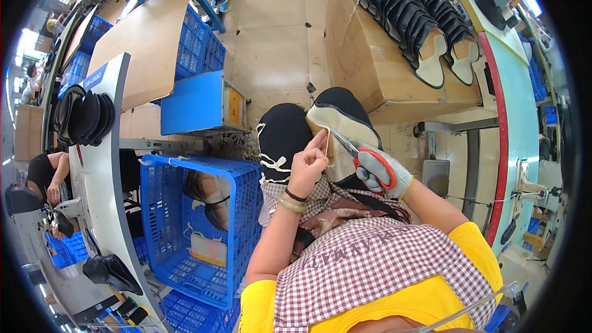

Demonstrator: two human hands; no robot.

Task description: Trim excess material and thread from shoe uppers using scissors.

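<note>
A black and cream shoe upper [353,122] lies across my lap. My bare left hand [307,168], with a dark band and a pale bangle at the wrist, is closed near its edge, fingertips pinched at a thin light strip or thread. My right hand [377,171], in a grey glove, holds red-handled scissors [345,142]. Their blades point up and left, with the tips at the upper's edge close to my left fingertips. I cannot tell whether the blades are parted. Pale thread scraps cling to the black cloth [280,129] over my left knee.
At my left stands a blue plastic crate [231,209] with some pieces inside. Ahead on the right, a cardboard box [394,95] bears two rows of black shoe uppers [394,12]. Black pieces [86,114] hang by the left table [120,148]; another person [49,176] sits beyond.
</note>
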